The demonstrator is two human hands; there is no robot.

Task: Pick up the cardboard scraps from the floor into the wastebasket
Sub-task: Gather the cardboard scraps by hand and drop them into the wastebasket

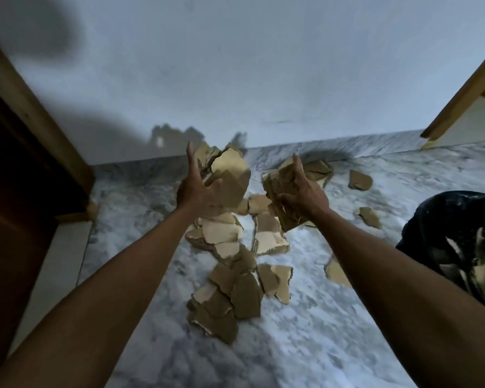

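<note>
Here both hands point(199, 189) point(303, 191) clutch ragged, torn cardboard scraps point(230, 175).

A pale plastered wall point(263, 65) meets a grey-veined marble floor point(319, 317), dark wooden door frame point(25, 107) at left.

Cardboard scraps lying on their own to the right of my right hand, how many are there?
3: one far scrap near the wall, one middle scrap beside the wastebasket, one near scrap partly hidden by the forearm.

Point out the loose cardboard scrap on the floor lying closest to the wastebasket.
The small brown torn cardboard scrap on the marble floor, just left of the black-lined wastebasket. The other stray pieces lie farther off, and the main pile sits toward the middle.
</note>
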